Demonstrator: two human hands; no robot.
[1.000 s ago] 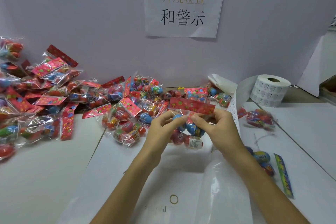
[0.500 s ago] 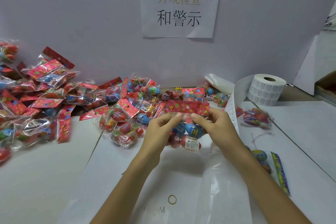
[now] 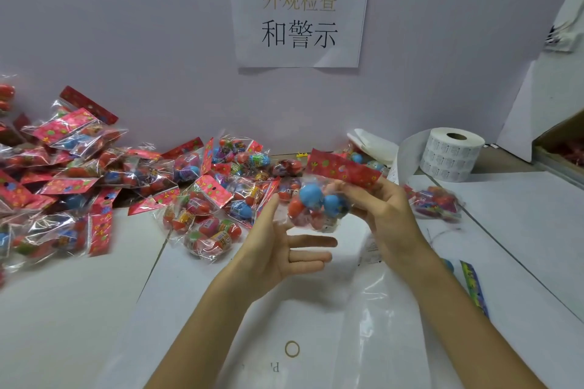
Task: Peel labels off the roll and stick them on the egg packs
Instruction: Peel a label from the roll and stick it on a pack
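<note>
Well, a white table (image 3: 63, 309) meets a pale wall (image 3: 126, 25) bearing a paper sign (image 3: 300, 9); egg packs (image 3: 79, 183) lie heaped along its left and back; the label roll (image 3: 452, 155) stands back right; the heap is cut off at the left edge; the held egg pack (image 3: 316, 199) is too blurred to show any label; 0.5 s ago 2 hands pinched its red header; now only the right hand (image 3: 392, 218) grips it, tilted above the table; the left hand (image 3: 278, 249) has let go, fingers straight, just below.

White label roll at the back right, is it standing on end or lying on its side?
Standing on end: the white label roll has its hollow core facing up, with printed labels wrapping round its side wall.
</note>
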